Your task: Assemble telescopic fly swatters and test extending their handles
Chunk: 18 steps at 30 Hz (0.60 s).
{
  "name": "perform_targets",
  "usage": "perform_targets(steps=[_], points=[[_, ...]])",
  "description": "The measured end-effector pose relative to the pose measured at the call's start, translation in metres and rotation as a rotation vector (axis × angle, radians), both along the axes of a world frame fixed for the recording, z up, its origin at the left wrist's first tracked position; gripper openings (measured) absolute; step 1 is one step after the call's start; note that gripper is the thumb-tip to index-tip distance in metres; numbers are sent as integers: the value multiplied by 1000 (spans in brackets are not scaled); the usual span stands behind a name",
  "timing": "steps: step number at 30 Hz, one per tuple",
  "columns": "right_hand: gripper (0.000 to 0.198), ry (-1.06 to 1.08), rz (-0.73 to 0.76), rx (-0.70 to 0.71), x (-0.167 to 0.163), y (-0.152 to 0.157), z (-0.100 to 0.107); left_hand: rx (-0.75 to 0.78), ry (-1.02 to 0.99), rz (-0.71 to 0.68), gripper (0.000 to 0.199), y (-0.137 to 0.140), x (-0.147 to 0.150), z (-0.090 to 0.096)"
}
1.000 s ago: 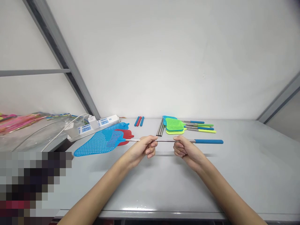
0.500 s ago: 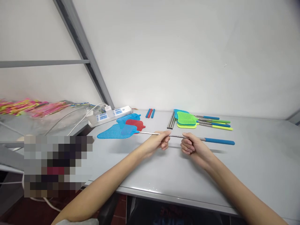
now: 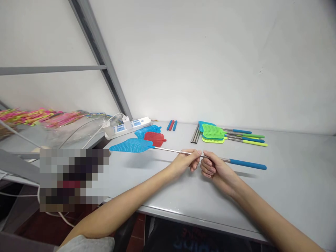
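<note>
Both my hands hold one fly swatter (image 3: 131, 145) with a blue mesh head, a thin metal rod and a blue grip, lifted over the grey table (image 3: 168, 196). My left hand (image 3: 187, 161) pinches the rod around its middle. Close beside it, my right hand (image 3: 214, 166) is closed around the rod nearer the grip. Behind the swatter's head lie a red swatter head (image 3: 155, 139) and a blue swatter head (image 3: 147, 131). Several swatters with green and blue heads (image 3: 214, 133) are stacked at the back right, handles pointing right.
Metal tubes (image 3: 194, 133) lie left of the stack. Two blue grips and a red grip (image 3: 171, 125) rest near the wall. A white power strip (image 3: 128, 127) with plugs and cables sits at the back left. Pink and yellow items (image 3: 39, 117) lie beyond a metal frame post (image 3: 105, 63).
My hands have come closer together along the rod, the left sliding toward the right. The swatter now tilts slightly more, its grip end lower. The view has shifted a little.
</note>
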State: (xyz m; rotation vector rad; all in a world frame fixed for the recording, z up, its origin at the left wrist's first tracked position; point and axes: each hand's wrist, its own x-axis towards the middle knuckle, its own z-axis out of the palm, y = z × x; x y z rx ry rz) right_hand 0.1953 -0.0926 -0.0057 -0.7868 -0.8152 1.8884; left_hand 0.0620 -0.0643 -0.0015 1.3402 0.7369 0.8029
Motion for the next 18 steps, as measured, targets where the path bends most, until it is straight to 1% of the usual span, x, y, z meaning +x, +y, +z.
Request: perform_targets(steps=[8,14,18], points=[[38,-6,7,-2,-5,-3,-3,8,-10,-23,33,-1,3,-5],[37,-6,7,4,-5,-3,-2,71,0,21,35,-2,5,-5],[36,11,2,-35,-4,-1,-3,58,-3,29,36,-2,7,-8]])
